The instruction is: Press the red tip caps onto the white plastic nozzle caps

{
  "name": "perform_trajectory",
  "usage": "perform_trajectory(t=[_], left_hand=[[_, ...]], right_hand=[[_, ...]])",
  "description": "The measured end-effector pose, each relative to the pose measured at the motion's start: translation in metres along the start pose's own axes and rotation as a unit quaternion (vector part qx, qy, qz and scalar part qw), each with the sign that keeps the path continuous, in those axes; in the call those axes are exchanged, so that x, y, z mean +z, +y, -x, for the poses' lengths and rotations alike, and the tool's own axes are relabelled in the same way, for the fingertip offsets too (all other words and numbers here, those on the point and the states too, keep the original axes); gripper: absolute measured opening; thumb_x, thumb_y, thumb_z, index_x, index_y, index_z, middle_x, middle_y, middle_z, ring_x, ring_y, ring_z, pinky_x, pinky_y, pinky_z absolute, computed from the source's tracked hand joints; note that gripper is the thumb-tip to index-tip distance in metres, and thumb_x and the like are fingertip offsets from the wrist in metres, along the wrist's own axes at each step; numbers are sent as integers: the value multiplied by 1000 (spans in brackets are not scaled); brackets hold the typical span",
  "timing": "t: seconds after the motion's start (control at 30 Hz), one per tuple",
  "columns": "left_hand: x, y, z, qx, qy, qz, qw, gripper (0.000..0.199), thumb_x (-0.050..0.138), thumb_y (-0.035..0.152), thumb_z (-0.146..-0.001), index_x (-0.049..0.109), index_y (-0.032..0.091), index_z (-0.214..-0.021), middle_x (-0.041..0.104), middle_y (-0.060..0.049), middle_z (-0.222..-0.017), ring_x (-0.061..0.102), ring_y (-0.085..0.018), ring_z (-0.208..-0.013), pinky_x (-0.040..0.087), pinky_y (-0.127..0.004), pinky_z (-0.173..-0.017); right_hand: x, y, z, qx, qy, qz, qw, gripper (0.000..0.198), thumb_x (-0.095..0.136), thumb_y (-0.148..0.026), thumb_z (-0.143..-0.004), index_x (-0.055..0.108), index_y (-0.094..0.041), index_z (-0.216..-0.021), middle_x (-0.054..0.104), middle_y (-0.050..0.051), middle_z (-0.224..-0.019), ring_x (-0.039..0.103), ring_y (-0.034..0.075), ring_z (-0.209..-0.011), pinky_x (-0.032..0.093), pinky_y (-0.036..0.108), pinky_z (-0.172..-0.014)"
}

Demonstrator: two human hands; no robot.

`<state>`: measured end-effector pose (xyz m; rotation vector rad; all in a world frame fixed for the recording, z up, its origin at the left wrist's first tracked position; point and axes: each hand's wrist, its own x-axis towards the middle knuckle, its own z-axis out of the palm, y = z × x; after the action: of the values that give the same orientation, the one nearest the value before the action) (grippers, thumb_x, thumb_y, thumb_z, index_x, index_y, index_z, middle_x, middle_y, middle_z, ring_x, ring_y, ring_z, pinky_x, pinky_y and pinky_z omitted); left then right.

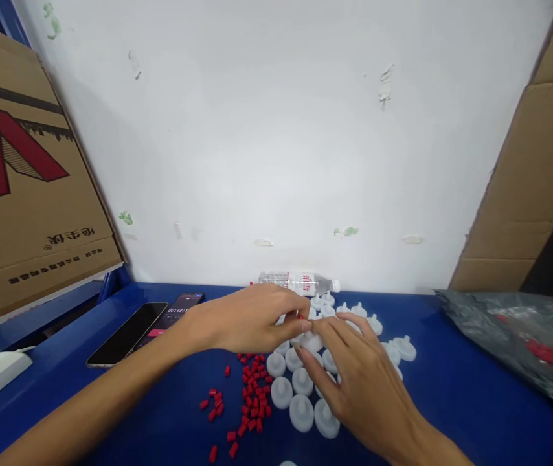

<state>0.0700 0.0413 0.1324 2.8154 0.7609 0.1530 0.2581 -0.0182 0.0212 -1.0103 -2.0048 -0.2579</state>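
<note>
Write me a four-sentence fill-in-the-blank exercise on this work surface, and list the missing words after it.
1. The tabletop is coloured ____.
2. The clear bottle lies on its ____ rather than standing upright.
3. From the person's viewpoint, the loose red pieces lie to the ____ of the white round parts.
4. Close to the right hand, the left hand pinches a small piece coloured ____.

Missing words: blue; side; left; red.

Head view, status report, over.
Left hand pinches red plug. Right hand on white disc, grip partly hidden. Loose plugs nearby; hands block some other discs.
</note>
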Motion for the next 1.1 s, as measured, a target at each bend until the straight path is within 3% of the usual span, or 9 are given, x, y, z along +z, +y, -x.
perform_trajectory(t=[0.1, 0.2, 0.33, 0.47, 0.57, 0.7, 0.87, 0.97, 1.1], left_hand=[[-1, -3, 0, 39, -6, 28, 999, 29, 49, 29, -104, 47, 20, -76, 55, 2, -75, 47, -13, -68, 35, -30, -65], [-7, -12, -1, 71, -63, 118, 988, 34, 48, 25, -104, 41, 20, -71, 47, 3, -69, 42, -13, -63, 34, -30, -63], [-16, -27, 1, 52, -119, 229, 965, 37, 45, 30, -104, 44, 20, -69, 44, 3, -66, 41, -12, -60, 36, -28, -59], [-11, -37, 5, -36, -89, 68, 993, 30, 59, 29, -94, 55, 19, -67, 57, 2, -66, 48, -12, -58, 34, -27, -55], [-2, -38, 6, -116, -165, -25, 979, 7, 71, 19, -80, 69, 20, -74, 68, 2, -72, 57, -14, -61, 37, -25, -52], [7, -37, 3, -168, -253, -32, 952, 9, 79, 14, -73, 77, 21, -77, 69, 2, -68, 59, -14, -58, 36, -24, -45], [4, -38, 1, -144, -231, -27, 962, 16, 77, 22, -82, 80, 22, -97, 71, 0, -77, 61, -15, -64, 40, -24, -51], [-6, -33, 2, -80, -177, 30, 980, 20, 65, 27, -94, 76, 24, -111, 72, 1, -81, 62, -13, -68, 44, -24, -59], [-14, -21, 3, -28, -108, 102, 989, 27, 59, 40, -101, 74, 21, -112, 70, 1, -74, 60, -12, -63, 42, -23, -56]], right_hand=[[-2, -2, 0, -14, 0, -14, 1000, 10, 57, -21, -101, 60, -20, -110, 68, 2, -97, 65, 19, -90, 37, 45, -103], [-4, -3, -1, -56, -12, -22, 998, 18, 57, -18, -101, 60, -20, -118, 70, 2, -102, 66, 18, -94, 35, 44, -106], [-6, 4, -2, -99, 18, 14, 995, 23, 58, -18, -101, 60, -17, -124, 73, 5, -109, 68, 19, -98, 36, 43, -106], [-8, 14, -3, -85, 43, 43, 994, 21, 63, -20, -99, 62, -15, -119, 73, 7, -106, 68, 20, -96, 39, 44, -104], [-8, 15, -3, -79, 37, 48, 995, 22, 62, -17, -98, 63, -15, -120, 72, 7, -109, 67, 20, -99, 39, 43, -103], [-5, 10, -1, -89, 22, 31, 995, 23, 60, -15, -98, 63, -17, -121, 72, 6, -107, 67, 20, -99, 39, 43, -103], [-1, 9, 0, -90, 13, 30, 995, 25, 59, -15, -99, 61, -18, -124, 72, 5, -108, 67, 20, -99, 37, 44, -105], [0, 12, 1, -74, 0, 35, 997, 29, 58, -16, -99, 57, -17, -128, 72, 5, -108, 68, 20, -97, 37, 44, -107], [2, 13, 3, -60, 11, 44, 997, 31, 58, -21, -101, 52, -14, -130, 73, 8, -110, 70, 20, -90, 35, 45, -109]])
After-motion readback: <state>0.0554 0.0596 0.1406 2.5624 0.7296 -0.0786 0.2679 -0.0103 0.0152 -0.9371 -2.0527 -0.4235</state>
